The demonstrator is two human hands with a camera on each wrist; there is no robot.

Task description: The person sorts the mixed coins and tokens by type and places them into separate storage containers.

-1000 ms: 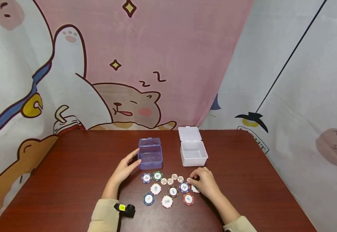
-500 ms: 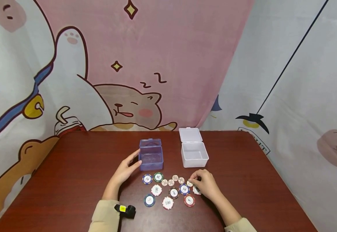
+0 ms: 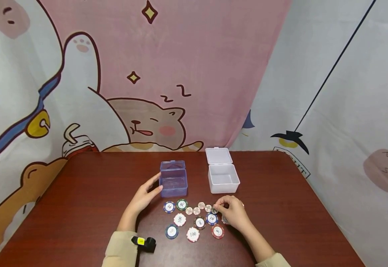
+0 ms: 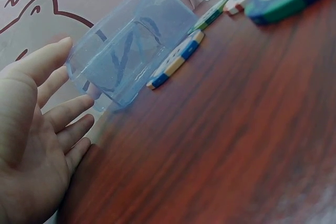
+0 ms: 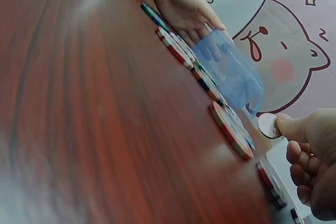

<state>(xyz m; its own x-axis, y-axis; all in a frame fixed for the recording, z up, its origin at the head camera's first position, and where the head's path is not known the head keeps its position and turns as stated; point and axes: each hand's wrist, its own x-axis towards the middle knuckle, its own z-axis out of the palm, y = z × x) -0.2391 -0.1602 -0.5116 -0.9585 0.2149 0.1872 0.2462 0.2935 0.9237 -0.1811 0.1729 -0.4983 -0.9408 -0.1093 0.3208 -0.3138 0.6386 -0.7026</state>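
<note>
My right hand (image 3: 234,213) pinches a small coppery coin (image 5: 269,126) between thumb and fingers, lifted above the table in the right wrist view. Several similar coins (image 3: 201,205) lie in a loose row to its left. My left hand (image 3: 144,196) has its fingers extended, fingertips and thumb at the left side of a translucent blue box (image 3: 173,192) whose lid stands up. Under and left of the right hand lie poker chips, among them a blue one (image 3: 212,218) and a red one (image 3: 218,231). A white chip (image 3: 225,220) is partly hidden by that hand.
A white box (image 3: 224,188) with its lid tipped back stands right of the blue one. More chips, such as a green one (image 3: 182,204) and a white one (image 3: 193,234), spread over the brown table (image 3: 280,207). A printed curtain (image 3: 214,74) hangs behind.
My right hand has shifted slightly left and lifted the coin, which now shows tilted above the blue chip. The left hand keeps its place at the blue box.
</note>
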